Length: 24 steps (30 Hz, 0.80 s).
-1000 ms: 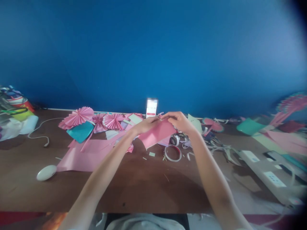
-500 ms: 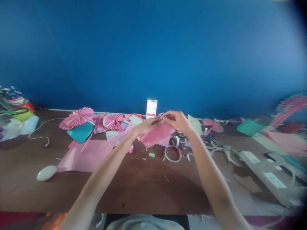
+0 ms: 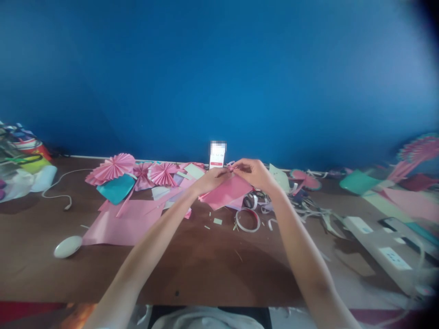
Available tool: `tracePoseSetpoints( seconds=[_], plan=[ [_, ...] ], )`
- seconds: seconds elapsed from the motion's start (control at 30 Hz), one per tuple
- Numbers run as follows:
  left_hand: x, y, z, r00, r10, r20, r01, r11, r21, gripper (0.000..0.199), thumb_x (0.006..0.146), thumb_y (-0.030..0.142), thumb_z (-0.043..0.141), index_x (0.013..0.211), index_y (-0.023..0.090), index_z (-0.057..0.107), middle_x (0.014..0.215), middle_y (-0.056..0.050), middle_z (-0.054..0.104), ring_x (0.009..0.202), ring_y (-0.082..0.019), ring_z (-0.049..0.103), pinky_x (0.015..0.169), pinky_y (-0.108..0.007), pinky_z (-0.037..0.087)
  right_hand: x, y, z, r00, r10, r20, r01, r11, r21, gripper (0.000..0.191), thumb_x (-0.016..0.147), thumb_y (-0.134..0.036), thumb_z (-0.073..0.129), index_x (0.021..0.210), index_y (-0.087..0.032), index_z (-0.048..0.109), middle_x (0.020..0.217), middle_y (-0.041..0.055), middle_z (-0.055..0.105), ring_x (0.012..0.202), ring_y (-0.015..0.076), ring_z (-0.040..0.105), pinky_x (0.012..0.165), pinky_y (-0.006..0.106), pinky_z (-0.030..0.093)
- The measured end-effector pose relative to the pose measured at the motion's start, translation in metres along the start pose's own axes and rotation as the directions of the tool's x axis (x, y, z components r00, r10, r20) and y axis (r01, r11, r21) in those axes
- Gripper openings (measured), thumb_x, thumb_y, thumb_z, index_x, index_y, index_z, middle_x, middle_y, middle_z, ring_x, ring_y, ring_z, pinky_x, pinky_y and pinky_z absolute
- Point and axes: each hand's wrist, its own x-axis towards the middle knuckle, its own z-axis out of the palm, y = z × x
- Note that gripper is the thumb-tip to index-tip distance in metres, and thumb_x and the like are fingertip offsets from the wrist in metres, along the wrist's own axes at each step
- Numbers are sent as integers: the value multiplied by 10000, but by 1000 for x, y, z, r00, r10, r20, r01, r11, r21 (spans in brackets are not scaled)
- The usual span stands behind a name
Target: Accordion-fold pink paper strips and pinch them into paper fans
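Both my hands meet at the far middle of the brown table, at the top edge of a pink paper sheet (image 3: 224, 192). The fingers of my left hand (image 3: 211, 179) are closed on the sheet's upper left part. My right hand (image 3: 254, 173) pinches its upper edge, where the paper looks folded or rolled small. The sheet slants down toward me below the hands. A lit phone (image 3: 217, 155) stands upright just behind them. The fingertips are partly blurred.
Pink paper fans (image 3: 163, 174), a teal piece (image 3: 116, 188) and a large pink sheet (image 3: 125, 224) lie left, near a white mouse (image 3: 67, 246). A tape roll (image 3: 247, 220) sits at centre, a power strip (image 3: 380, 251) at right.
The pink sheet has shifted slightly under my hands, its lower corner moving a little to the right. Both hands keep nearly the same place.
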Motion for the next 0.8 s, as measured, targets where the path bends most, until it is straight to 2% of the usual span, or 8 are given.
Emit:
tracePoseSetpoints(
  seconds=[0.17, 0.33, 0.43, 0.57, 0.8],
  plan=[
    [0, -2, 2, 999, 46, -16, -45, 997, 63, 368, 963, 428, 414, 957, 150, 656, 943, -60, 668, 840, -183, 587, 741, -283, 425, -1, 2, -2, 998, 55, 40, -54, 998, -20, 215, 813, -344, 629, 926, -195, 735, 888, 59, 742, 798, 193, 660, 681, 299, 469],
    [-2, 2, 3, 1000, 11, 7, -11, 999, 38, 442, 970, 510, 363, 968, 160, 632, 975, -76, 659, 850, -190, 586, 690, -273, 416, -1, -4, -7, 998, 70, -1, -70, 997, -33, 197, 792, -367, 650, 837, -193, 732, 855, 54, 734, 776, 197, 653, 662, 292, 456],
    [-1, 4, 2, 1000, 24, 18, -24, 999, 28, 447, 966, 529, 372, 932, 157, 618, 940, -69, 645, 789, -166, 568, 637, -259, 389, -2, -8, -10, 997, 81, -21, -81, 996, -36, 223, 790, -389, 653, 822, -180, 725, 847, 61, 730, 739, 186, 635, 642, 288, 442],
    [0, 2, 0, 999, 40, 36, -42, 998, 50, 422, 966, 521, 390, 875, 159, 588, 863, -39, 618, 714, -137, 531, 586, -250, 339, -3, -7, -10, 998, 65, -12, -66, 997, -34, 235, 796, -398, 646, 822, -175, 715, 853, 63, 727, 747, 182, 632, 643, 283, 435],
    [-1, 1, -2, 998, 40, 49, -43, 997, 62, 402, 961, 524, 405, 865, 171, 573, 823, -19, 593, 728, -139, 515, 600, -248, 330, -2, -5, -9, 999, 45, -11, -46, 998, -51, 223, 808, -384, 636, 830, -177, 714, 855, 66, 727, 752, 184, 640, 654, 290, 448]
  ],
)
